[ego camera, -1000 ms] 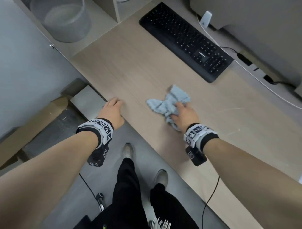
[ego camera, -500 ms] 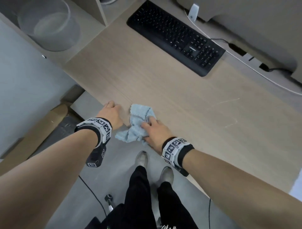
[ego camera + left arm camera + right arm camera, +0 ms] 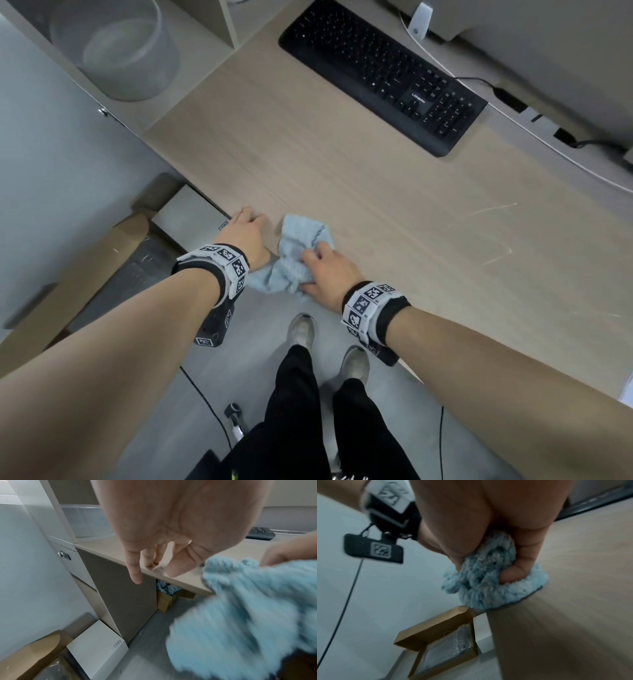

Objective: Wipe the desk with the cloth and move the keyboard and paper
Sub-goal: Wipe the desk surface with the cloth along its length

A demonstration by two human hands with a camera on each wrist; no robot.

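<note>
A crumpled light-blue cloth (image 3: 296, 253) lies on the near-left edge of the light wooden desk (image 3: 376, 212), partly hanging over it. My right hand (image 3: 325, 272) presses down on it; in the right wrist view the thumb and fingers of the right hand (image 3: 488, 566) curl into the cloth (image 3: 496, 592). My left hand (image 3: 248, 231) rests beside the cloth with straight fingers (image 3: 135, 574) on the desk edge, holding nothing. The cloth (image 3: 240, 615) fills the lower right of the left wrist view. The black keyboard (image 3: 380, 75) lies at the far side of the desk. A white corner (image 3: 628, 387), perhaps paper, shows at the right edge.
A clear plastic tub (image 3: 116, 51) stands on the shelf at far left. Cables (image 3: 513, 120) and a monitor base run behind the keyboard. On the floor left of the desk lie an open cardboard box (image 3: 440, 642) and a white box (image 3: 191, 212). My feet stand below the desk edge.
My right hand has dragged the cloth left and toward the near edge, up against my left hand; part of it now hangs over the edge. The left hand has stayed on the desk edge.
</note>
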